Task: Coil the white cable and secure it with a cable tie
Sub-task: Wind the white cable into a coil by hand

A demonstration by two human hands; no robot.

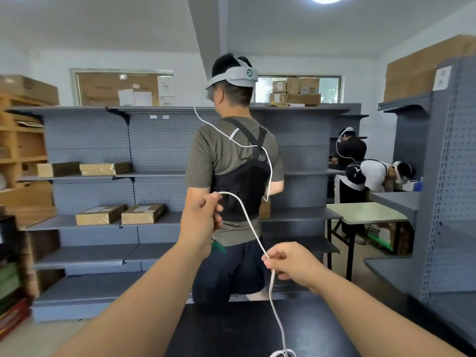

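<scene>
All I see of my own body on the head camera is two arms. My left hand point(199, 220) and right hand point(288, 264) are bare. The left forearm point(144, 292) and right forearm point(373, 315) are bare too, uncovered right down to the lower edge of the view, where the wide lens swells them broad. The fingernails are too small for me to make out.

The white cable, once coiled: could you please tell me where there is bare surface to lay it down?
The dark tabletop is bare to the left of the trailing white cable. The pale green table, right of the standing person, looks bare too. The shelf on the left is crowded with cardboard boxes.
</scene>
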